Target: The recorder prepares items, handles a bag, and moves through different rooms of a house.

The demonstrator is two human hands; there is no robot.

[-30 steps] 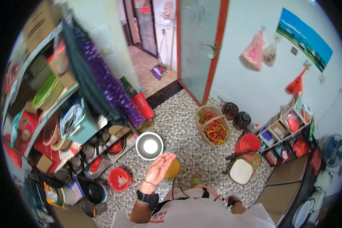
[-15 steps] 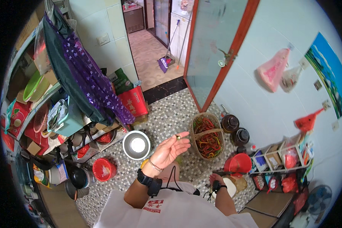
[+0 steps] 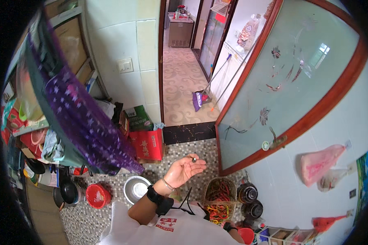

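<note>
My left hand (image 3: 183, 170) is raised palm up over the pebble-patterned floor, with a black watch and a thin bracelet on its wrist. Its fingertips pinch a small dark round object (image 3: 194, 159). Below and left of the hand a steel bowl (image 3: 137, 189) stands on the floor. To its right is a wicker basket (image 3: 208, 192) of red and green chillies. Of my right hand (image 3: 229, 227) only a wrist with a dark band shows at the lower edge, beside the basket; its fingers are hidden.
A red box (image 3: 148, 145) and a green box (image 3: 139, 118) stand by the tiled wall. A purple cloth (image 3: 86, 118) hangs off cluttered shelves at left, above a red lidded tub (image 3: 97, 195) and a black pot (image 3: 69, 192). Dark jars (image 3: 247, 192) sit under the red-framed glass door (image 3: 298, 77). A mop (image 3: 200, 100) leans past the doorway.
The view has swung up toward the doorway and the door now fills the right side. My left hand stays raised palm up, closer to the door. The bowl now lies below it.
</note>
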